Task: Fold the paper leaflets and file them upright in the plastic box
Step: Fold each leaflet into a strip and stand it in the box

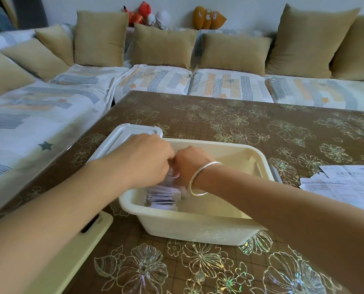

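A cream plastic box (198, 227) stands on the table in front of me. Inside it, along its left side, a row of folded leaflets (163, 195) stands upright. Both my hands reach into the box over that row. My left hand (144, 161) has its fingers curled down onto the far end of the row. My right hand (188, 161), with a silver bangle on the wrist, meets it there, fingers curled around folded paper. The fingertips of both hands are hidden. A pile of unfolded leaflets (344, 183) lies flat at the right.
The box's white lid (121, 136) lies behind the box at the left. A pale phone case (87, 238) rests near the table's left edge under my left forearm. The table has a brown flowered cover (240, 122). A sofa with cushions (162, 45) runs behind and left.
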The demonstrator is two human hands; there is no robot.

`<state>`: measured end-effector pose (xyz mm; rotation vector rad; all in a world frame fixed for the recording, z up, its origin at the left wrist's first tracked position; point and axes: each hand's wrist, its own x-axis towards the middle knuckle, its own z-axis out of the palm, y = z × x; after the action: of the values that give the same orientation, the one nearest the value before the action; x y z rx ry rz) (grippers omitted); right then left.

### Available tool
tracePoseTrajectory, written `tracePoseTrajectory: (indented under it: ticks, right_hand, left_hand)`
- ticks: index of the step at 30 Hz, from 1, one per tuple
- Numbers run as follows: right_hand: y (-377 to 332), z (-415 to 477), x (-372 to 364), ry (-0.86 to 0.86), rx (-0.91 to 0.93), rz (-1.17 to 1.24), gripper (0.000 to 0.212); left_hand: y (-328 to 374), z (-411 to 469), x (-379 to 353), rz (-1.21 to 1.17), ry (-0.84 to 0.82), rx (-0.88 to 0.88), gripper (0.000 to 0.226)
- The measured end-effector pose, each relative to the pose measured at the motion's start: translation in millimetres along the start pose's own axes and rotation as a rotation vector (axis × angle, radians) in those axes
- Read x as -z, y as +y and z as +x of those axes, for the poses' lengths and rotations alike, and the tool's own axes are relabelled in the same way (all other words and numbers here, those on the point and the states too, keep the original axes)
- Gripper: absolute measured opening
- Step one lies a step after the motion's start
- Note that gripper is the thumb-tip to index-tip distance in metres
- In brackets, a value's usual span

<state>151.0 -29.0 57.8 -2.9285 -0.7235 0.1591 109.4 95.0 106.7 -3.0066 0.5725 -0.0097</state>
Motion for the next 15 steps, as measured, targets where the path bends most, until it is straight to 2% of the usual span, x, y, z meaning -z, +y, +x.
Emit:
tracePoseTrajectory:
  ticks: [4, 10, 12, 15]
  right_hand:
    - [-4, 2, 4, -0.065, -0.022, 0.118, 0.005]
    - [0, -17, 16, -0.077, -0.03, 0.188, 0.014]
    - [8, -31, 31, -0.022, -0.033, 0.236, 0.014]
    - [34, -68, 54, 0.165, -0.045, 0.391, 0.013]
  left_hand:
    - [-13, -8, 7, -0.108, 0.132, 0.031, 0.03]
    - [-5, -16, 0, -0.229, 0.105, 0.048, 0.028]
    - [6, -17, 0, -0.264, 0.147, 0.03, 0.029]
    - [35, -15, 3, -0.421, 0.216, -0.012, 0.029]
